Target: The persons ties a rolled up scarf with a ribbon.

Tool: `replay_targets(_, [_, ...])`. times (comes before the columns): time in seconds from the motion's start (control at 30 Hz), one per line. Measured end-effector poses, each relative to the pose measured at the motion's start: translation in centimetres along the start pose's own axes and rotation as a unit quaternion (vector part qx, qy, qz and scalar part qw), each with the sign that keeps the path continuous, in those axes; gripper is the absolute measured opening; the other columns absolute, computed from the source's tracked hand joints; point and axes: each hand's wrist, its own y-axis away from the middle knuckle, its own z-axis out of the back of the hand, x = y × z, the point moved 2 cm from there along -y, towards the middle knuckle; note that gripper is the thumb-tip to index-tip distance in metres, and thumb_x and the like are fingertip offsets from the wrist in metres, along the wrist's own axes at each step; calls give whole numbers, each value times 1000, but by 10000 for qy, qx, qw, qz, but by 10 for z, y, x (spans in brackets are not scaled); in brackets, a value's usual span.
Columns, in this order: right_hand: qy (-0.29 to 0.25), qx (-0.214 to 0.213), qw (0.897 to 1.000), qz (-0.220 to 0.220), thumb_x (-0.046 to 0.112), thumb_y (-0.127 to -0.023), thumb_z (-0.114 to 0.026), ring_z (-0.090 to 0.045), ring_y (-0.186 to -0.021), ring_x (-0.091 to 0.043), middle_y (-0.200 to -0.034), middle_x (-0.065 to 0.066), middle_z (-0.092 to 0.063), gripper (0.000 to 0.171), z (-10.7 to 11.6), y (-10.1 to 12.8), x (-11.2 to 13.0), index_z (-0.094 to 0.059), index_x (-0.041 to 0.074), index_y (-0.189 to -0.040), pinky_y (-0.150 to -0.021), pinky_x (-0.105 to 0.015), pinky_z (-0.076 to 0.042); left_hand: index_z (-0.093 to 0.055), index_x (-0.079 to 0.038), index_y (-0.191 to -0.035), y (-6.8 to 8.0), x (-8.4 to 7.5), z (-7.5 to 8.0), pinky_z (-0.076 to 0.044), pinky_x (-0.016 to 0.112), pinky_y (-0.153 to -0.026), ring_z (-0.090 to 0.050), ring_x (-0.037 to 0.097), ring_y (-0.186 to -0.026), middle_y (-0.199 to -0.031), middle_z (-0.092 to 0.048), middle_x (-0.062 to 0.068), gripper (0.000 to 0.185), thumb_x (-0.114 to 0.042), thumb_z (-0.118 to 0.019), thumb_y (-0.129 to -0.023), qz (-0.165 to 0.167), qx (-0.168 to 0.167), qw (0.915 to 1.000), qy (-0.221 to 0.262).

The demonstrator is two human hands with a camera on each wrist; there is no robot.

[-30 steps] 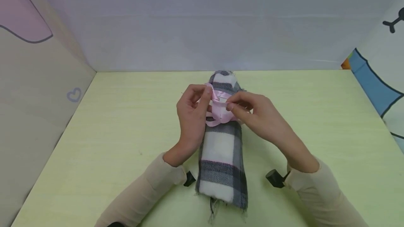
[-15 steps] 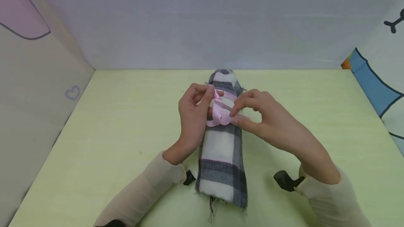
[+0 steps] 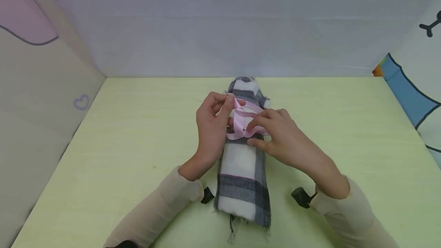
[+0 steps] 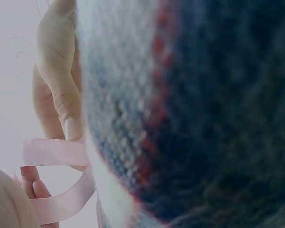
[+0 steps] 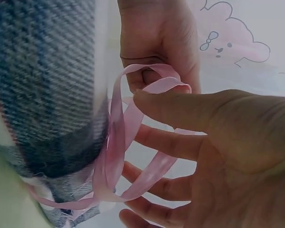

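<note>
A rolled grey and white plaid scarf (image 3: 241, 171) lies lengthwise on the pale green table (image 3: 120, 156), with a pink satin ribbon (image 3: 241, 123) tied round its far half. My left hand (image 3: 215, 121) pinches a ribbon loop at the roll's left side. My right hand (image 3: 272, 135) rests over the right side, its fingers curled about a ribbon loop (image 5: 147, 137). In the right wrist view the index finger (image 5: 180, 109) passes through that loop. The left wrist view is mostly filled by blurred scarf weave (image 4: 194, 114), with ribbon (image 4: 57, 152) at the lower left.
Lilac and beige panels wall the table at the back (image 3: 220, 30) and left (image 3: 41, 106); a cartoon-printed panel (image 3: 413, 87) stands at the right. Black wrist camera mounts (image 3: 299, 196) show by both cuffs. Bare tabletop stretches on either side of the scarf.
My right hand has dropped from above the knot and moved nearer, its fingers now hooked in the ribbon loop. My left hand has kept its pinch in place.
</note>
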Motion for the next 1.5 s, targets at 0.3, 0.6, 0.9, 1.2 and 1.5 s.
replay_targets(0.3, [-802, -39, 9964, 258, 17, -98, -73, -54, -111, -33, -109, -4, -70, 3, 9, -2, -5, -75, 20, -99, -96, -50, -43, -62, 1, -107, 0, -1, 2, -62, 33, -60, -73, 23, -65, -103, -79, 21, 18, -17, -64, -105, -181, -94, 9998, 82])
replay_targets(0.6, [-2133, 661, 9747, 119, 26, -106, -63, -54, -130, -18, -136, 5, -62, 12, 35, 10, -16, -69, 20, -114, -107, -45, -49, -64, -5, -110, -1, -3, 5, -61, 32, -82, -75, 18, -81, -101, -80, 7, 13, -18, -60, -107, -423, -435, 9973, 408])
replay_targets(0.9, [-2952, 800, 9521, 22, 30, -109, -56, -55, -126, -22, -128, -4, -66, 23, 51, 17, -26, -69, 14, -119, -102, -28, -46, -62, -15, -111, -5, 0, 3, -58, 30, -91, -73, 14, -94, -103, -78, 0, 8, -15, -54, -108, 340, -619, 9812, 1794])
replay_targets(1.2, [-3020, 716, 9506, -65, 27, -109, -56, -63, -99, -27, -100, -8, -67, 19, 55, 18, -37, -68, 12, -113, -89, -31, -52, -63, -16, -127, -9, -8, 8, -51, 25, -97, -64, 12, -106, -118, -72, -2, 22, -16, -50, -110, 637, -439, 9712, 2253])
replay_targets(1.5, [-2696, 668, 9595, -470, 29, -106, -63, -61, -90, -26, -93, -6, -65, 18, 60, 19, -47, -65, 14, -116, -77, -33, -51, -65, -20, -113, -14, -12, 12, -54, 27, -96, -64, 14, -100, -113, -67, -2, 42, -40, -86, -83, 718, -313, 9523, 2949])
